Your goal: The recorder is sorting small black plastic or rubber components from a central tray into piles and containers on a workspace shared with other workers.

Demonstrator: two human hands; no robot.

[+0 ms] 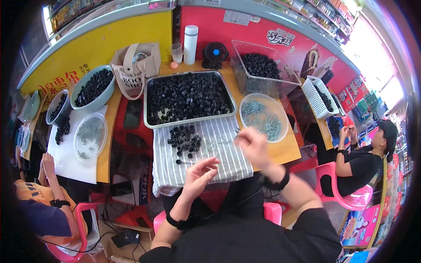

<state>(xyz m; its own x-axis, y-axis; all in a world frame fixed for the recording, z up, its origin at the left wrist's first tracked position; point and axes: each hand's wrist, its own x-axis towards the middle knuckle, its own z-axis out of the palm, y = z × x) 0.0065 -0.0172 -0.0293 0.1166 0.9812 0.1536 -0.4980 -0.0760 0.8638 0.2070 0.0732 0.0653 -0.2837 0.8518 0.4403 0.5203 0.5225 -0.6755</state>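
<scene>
My left hand [198,174] hovers over the near edge of a striped grey cloth [219,144], fingers curled with something small pinched between them; I cannot make out what it is. My right hand [253,145] is raised over the cloth's right side, blurred, fingertips pinched together near a small metal piece. A cluster of small black caps [184,140] lies on the cloth just beyond my left hand. Behind it a large metal tray [189,97] is full of black caps. A clear round bowl of small metal parts [263,116] sits just beyond my right hand.
A clear bin of black caps [259,65], a small black fan [215,53] and a white flask [190,44] stand at the back. A paper bag [133,65] and bowls of caps [93,87] sit left. One person sits at the left [44,206], another at the right on a pink chair [359,162].
</scene>
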